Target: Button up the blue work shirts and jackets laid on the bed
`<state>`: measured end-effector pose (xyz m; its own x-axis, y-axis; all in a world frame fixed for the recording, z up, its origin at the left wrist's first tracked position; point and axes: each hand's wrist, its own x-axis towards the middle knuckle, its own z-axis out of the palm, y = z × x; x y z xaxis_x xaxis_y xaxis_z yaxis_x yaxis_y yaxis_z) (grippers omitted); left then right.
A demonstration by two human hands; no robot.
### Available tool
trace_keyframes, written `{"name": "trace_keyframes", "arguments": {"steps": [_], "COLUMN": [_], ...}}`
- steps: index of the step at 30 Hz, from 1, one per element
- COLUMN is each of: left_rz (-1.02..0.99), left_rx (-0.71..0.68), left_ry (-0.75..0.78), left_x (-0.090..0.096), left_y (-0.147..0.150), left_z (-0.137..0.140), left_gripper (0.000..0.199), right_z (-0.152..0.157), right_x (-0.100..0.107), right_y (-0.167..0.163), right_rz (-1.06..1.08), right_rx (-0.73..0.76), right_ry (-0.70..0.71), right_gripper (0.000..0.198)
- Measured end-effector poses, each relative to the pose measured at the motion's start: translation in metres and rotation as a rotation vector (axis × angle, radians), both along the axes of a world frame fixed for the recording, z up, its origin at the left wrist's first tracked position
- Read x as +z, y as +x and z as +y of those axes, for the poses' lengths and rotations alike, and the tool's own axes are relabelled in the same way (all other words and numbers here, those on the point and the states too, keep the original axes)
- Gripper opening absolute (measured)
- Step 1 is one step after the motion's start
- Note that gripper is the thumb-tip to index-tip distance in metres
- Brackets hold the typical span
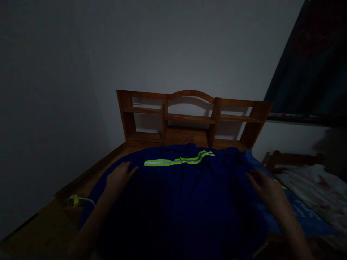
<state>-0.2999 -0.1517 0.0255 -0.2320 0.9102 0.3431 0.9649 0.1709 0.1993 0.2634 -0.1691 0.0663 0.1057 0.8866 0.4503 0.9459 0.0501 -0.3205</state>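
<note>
A dark blue jacket [193, 184] with a yellow-green and silver reflective band [165, 162] lies spread out in front of me. My left hand [119, 177] is over its left part, thumb and fingers apart, with nothing visible between them. Over the right part is my right hand [264, 186], its fingers loosely bent and spread from the thumb. Dim light hides whether either hand touches the cloth. The near part of the jacket sinks into deep shadow.
Behind the jacket stands a wooden headboard with shelves [189, 117], against a grey wall [162, 43]. A lighter blue cloth [300, 213] lies at right, beside a pale bundle of bedding [322, 187]. A cable [86, 199] and small yellow item [75, 200] are at left. A dark curtain [311, 72] hangs upper right.
</note>
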Motion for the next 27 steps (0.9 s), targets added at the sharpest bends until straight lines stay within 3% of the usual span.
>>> {"name": "trace_keyframes", "arguments": {"steps": [2,4,6,9,12,16,23,25,27], "left_rz": [0.054,0.093,0.103,0.05,-0.001,-0.022,0.088,0.093,0.092], "left_rx": [-0.036,-0.083,-0.135,-0.183,-0.201,-0.217,-0.079,-0.048,-0.051], "left_ry": [-0.102,-0.162,-0.18,-0.219,-0.273,-0.277,0.198,0.194,0.088], "left_x": [0.006,0.005,-0.001,-0.009,-0.009,0.008,0.051,0.051,0.043], "left_y": [-0.005,-0.013,-0.021,-0.032,-0.04,-0.052,-0.058,-0.051,-0.044], "left_z": [0.05,0.088,0.116,0.144,0.162,0.173,0.189,0.196,0.199], "left_gripper": [0.046,0.042,0.037,0.029,0.02,0.019,0.039,0.042,0.042], "right_z": [0.062,0.118,0.164,0.21,0.233,0.251,0.28,0.288,0.294], "right_x": [0.03,0.043,0.042,0.027,0.01,-0.001,0.024,0.027,0.021], "right_y": [-0.033,-0.061,-0.08,-0.094,-0.099,-0.095,-0.059,-0.051,-0.047], "right_rz": [-0.093,-0.206,-0.293,-0.321,-0.293,-0.231,-0.067,0.006,0.036], "right_rx": [0.167,0.215,0.208,0.211,0.21,0.192,0.096,-0.001,-0.025], "right_ry": [0.036,-0.022,-0.123,-0.194,-0.204,-0.189,0.056,0.164,0.189], "right_gripper": [0.037,0.038,0.043,0.043,0.038,0.024,0.033,0.034,0.032]}}
